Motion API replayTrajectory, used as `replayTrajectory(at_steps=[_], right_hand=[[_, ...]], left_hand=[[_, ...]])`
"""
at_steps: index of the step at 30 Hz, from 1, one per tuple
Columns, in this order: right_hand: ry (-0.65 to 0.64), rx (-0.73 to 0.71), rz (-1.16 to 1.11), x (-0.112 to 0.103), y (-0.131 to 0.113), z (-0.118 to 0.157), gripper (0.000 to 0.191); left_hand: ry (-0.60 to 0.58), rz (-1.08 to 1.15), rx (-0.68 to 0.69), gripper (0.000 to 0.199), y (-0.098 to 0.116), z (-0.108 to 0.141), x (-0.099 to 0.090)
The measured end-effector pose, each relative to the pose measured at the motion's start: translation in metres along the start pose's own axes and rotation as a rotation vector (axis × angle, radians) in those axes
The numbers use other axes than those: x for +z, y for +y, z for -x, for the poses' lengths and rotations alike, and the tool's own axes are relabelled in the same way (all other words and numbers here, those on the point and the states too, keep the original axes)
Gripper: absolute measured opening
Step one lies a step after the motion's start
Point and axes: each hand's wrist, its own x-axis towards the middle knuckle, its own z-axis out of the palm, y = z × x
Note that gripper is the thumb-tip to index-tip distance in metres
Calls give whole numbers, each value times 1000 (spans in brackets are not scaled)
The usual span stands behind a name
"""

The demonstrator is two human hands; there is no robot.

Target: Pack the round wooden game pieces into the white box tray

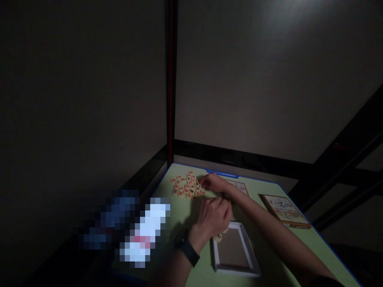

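Round wooden Chinese chess pieces (187, 186) with red and dark characters lie in a loose cluster on the green table. At the cluster's right edge, my right hand (214, 182) is closed, its curled fingertips down among the nearest pieces; whether one is pinched is hidden. My left hand (214, 217), with a dark watch on its wrist, is closed above the far-left corner of a shallow white box (253, 255). What its fingers hold is hidden under the knuckles. Below them, a couple of chess pieces (218, 238) sit in the box corner.
A printed box (287, 210) lies near the table's right edge. Another printed sheet or lid (241, 185) is partly covered by my right forearm. A blurred-out bright rectangle (149, 231) is at the left. Walls stand close behind the blue-edged table (302, 251).
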Motion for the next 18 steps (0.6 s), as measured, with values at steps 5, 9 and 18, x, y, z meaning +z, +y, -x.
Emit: replayTrajectory(at_steps=[5, 9, 18], right_hand=[[16, 13, 17, -7, -4, -4, 28], [-26, -1, 35, -7, -8, -6, 25], [-49, -10, 109, -4, -13, -7, 20]], left_hand=[[176, 64, 110, 16, 4, 6, 7], [208, 105, 71, 18, -2, 3, 0], [24, 177, -45, 20, -8, -3, -14]])
